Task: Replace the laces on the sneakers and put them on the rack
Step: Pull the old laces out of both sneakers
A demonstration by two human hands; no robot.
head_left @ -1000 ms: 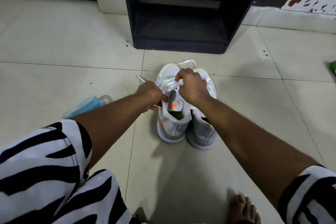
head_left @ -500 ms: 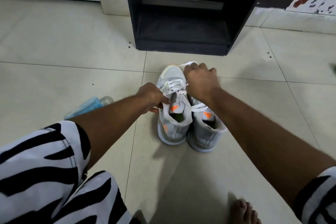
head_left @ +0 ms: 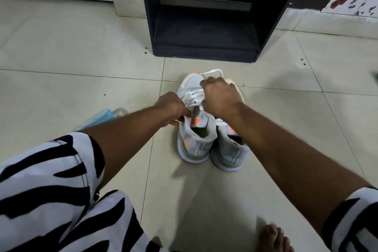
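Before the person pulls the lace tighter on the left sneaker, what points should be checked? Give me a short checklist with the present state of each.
1. Right hand grips the white lace: ok, its fingers are curled round it above the toes.
2. Left hand steadies the left sneaker at the collar: ok.
3. Lace passes every eyelet: cannot tell, the hands cover most of them.
4. Right sneaker already laced: cannot tell, the right forearm hides its top.
5. Rack shelf free for the pair: ok, the lower shelf shows nothing on it.
6. Both sneakers stand upright on the floor: ok.
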